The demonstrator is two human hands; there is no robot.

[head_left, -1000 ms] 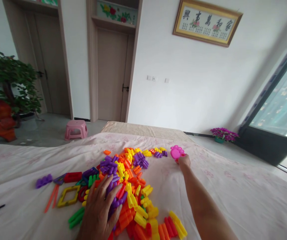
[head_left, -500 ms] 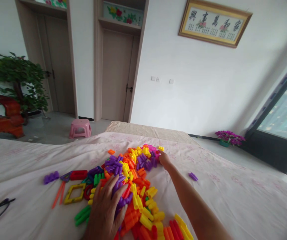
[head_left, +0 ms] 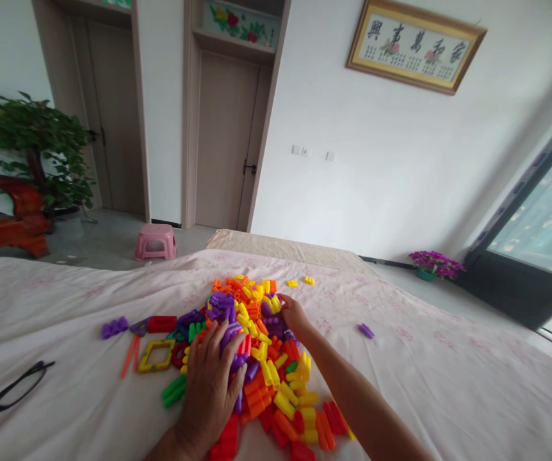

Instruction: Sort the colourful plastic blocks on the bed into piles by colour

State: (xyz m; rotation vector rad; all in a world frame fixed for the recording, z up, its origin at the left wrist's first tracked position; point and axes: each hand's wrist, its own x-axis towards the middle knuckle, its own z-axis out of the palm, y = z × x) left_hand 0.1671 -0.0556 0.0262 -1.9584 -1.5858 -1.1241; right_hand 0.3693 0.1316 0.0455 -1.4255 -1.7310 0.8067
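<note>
A heap of plastic building blocks (head_left: 257,384) in orange, yellow, purple, red and green lies on the bedsheet in front of me. My left hand (head_left: 213,378) rests on the heap's left side, fingers spread over purple blocks (head_left: 230,336). At the far right edge of the heap, my right hand (head_left: 296,318) touches dark purple blocks (head_left: 276,325); most of its fingers are turned away and hidden. Left of the heap are a yellow square frame (head_left: 155,356), a red block (head_left: 161,324), orange sticks (head_left: 130,356) and a green block (head_left: 174,390).
Black-framed glasses (head_left: 9,397) lie at the left on the patterned sheet (head_left: 424,384). Stray blocks sit apart: a purple one (head_left: 365,330) to the right, a yellow one (head_left: 309,280) at the back. Beyond stand a pink stool (head_left: 155,241) and a flower pot (head_left: 427,274).
My right hand has moved left and slightly nearer, and the heap's far right side is drawn in. Pink blocks there no longer show. My left hand stays on the heap; the view has shifted slightly.
</note>
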